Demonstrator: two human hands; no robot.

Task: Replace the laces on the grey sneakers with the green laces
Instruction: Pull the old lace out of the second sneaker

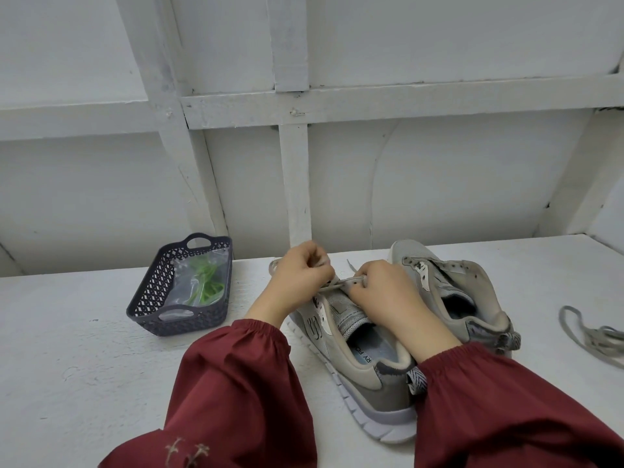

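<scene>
Currently unlacing near sneaker [371, 376] | my left hand [304, 275] pinching grey lace [332, 285], my right hand [385, 292] gripping near sneaker's eyelet row | best easing one crossing out at a time

left hand [304, 276], fingers pinching grey lace [332, 285], right hand [383, 293] just beside it, fingers curled on same lace

The scene is lit brightly and evenly by soft, diffuse light, and only faint shadows are cast beside the basket [145, 309] on the white surface [67, 366]. The wall beams [293, 103] are bent by wide-angle distortion toward the frame edges, and fine detail is rendered slightly soft.
</scene>
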